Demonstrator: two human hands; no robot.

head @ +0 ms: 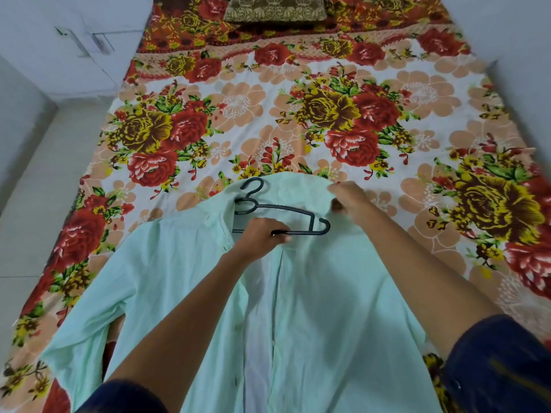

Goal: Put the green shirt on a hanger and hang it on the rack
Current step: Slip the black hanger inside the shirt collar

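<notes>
We are in a home bedroom. We see a bed (pixel 298 120) under a floral bedsheet (pixel 226 93), a brown pillow (pixel 274 8) at its far end.

A: Green shirt (pixel 185 281)?
B: Pale mint, spread flat, front open, collar end just past the left hand (pixel 262 234).
A: Hanger (pixel 283 214)?
B: Dark, thin, flat inside the open collar; lower bar under the left hand, hook beyond it.
</notes>
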